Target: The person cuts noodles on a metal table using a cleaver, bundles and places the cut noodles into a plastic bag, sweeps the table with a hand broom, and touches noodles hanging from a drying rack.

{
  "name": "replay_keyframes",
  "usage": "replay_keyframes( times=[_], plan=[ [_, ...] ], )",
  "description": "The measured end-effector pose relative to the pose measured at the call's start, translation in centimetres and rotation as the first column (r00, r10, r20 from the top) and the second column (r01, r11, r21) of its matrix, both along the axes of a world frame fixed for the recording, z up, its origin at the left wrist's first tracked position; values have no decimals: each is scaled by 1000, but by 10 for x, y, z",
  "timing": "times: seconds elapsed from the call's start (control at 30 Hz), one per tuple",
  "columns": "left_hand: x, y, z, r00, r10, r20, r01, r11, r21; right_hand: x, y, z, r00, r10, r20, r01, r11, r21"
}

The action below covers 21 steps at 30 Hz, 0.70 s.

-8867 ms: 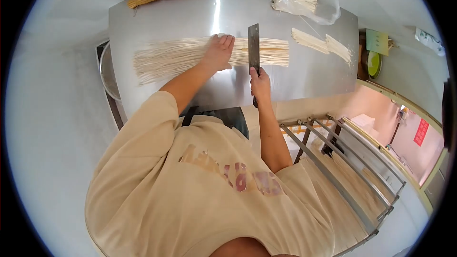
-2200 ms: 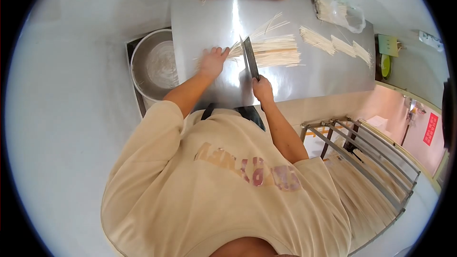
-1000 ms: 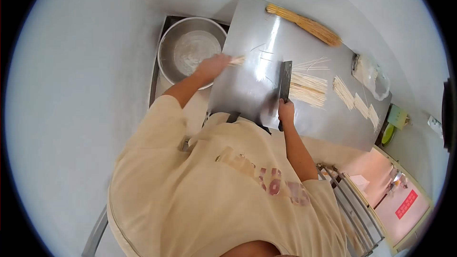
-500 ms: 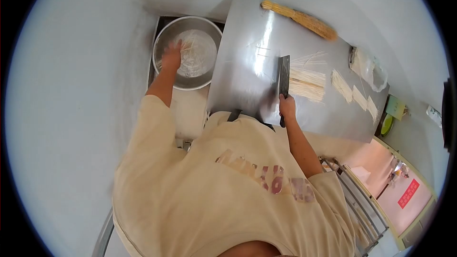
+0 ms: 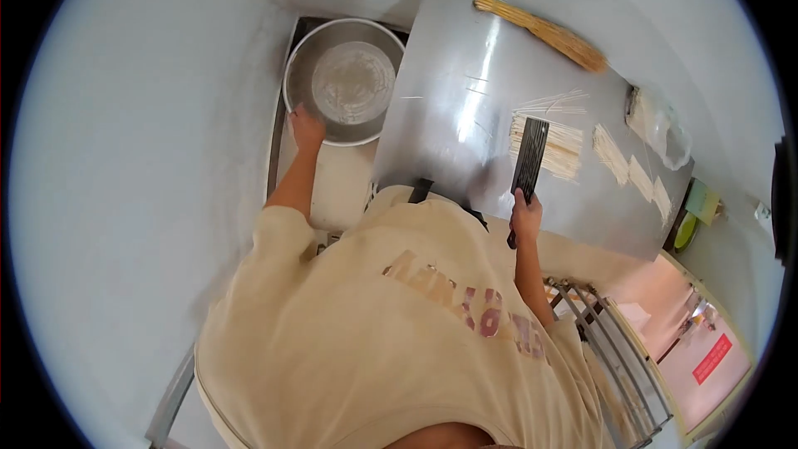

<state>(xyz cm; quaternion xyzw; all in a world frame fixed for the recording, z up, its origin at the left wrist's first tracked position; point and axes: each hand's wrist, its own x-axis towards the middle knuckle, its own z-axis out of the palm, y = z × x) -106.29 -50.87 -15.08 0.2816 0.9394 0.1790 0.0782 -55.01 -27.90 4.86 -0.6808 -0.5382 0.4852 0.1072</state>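
Note:
At the near-left rim of the round metal bowl point(image 5: 378, 123), my left hand point(image 5: 307, 127) has its fingers closed on the edge. My right hand point(image 5: 525, 218) is wrapped round the handle of a dark, broad-bladed knife point(image 5: 530, 154). The knife's blade overlaps the left part of a bundle of cut pale noodles point(image 5: 559, 150) on the metal table point(image 5: 432, 137). A few loose strands fan out above the bundle. Three smaller groups of noodles point(image 5: 611, 154) lie in a slanting row to the right.
A straw brush point(image 5: 544, 32) lies along the table's far edge. A clear plastic bag point(image 5: 659, 126) with pale contents is at the far right, near a green bowl point(image 5: 686, 231). At the lower right stands a metal rack point(image 5: 619, 341).
My left hand left the noodles, carried some strands over the bowl, and is now at its rim without them. The knife has moved right over the bundle. The view has turned towards the bowl.

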Motion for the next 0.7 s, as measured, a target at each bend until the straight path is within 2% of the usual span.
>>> replay_keyframes(
  times=[0.07,0.1,0.13,0.2,0.23,0.27,0.3,0.37,0.47,0.53,0.57,0.6,0.67,0.7],
  plan=[
    [46,38,60,999,22,50,-28,991,128,8,-16,35,983,-87,162,109,986,-128],
    [63,56,58,999,-50,2,48,974,221,31,-28,21,976,-60,211,72,996,-50],
    [88,84,76,988,-152,-27,153,952,266,44,-37,22,968,-165,189,183,979,-85],
    [139,143,108,926,-374,57,329,871,365,78,-54,13,947,-316,57,321,925,-202],
    [168,169,111,868,-494,40,433,794,427,87,-58,20,918,-396,7,384,887,-257],
    [190,199,111,801,-598,10,520,705,482,89,-60,22,883,-467,-46,431,846,-316],
    [214,227,116,734,-675,73,582,681,445,95,-62,21,866,-496,-66,448,827,-339],
    [262,285,124,636,-763,116,628,600,496,107,-64,24,832,-546,-98,465,783,-412],
    [316,353,128,601,-795,80,681,561,471,131,-63,16,780,-616,-114,490,714,-501],
    [338,385,118,447,-877,178,827,481,291,151,-59,3,774,-621,-120,479,699,-531],
    [352,395,112,443,-889,115,848,457,269,162,-55,-5,780,-609,-142,445,700,-558],
    [362,394,113,434,-893,120,857,451,250,170,-53,-8,784,-599,-166,409,699,-587],
    [376,395,119,291,-945,147,956,292,-19,185,-39,-16,758,-624,-191,400,676,-619],
    [382,390,113,267,-954,137,963,258,-80,196,-33,-22,779,-596,-195,353,673,-650]
  ],
)
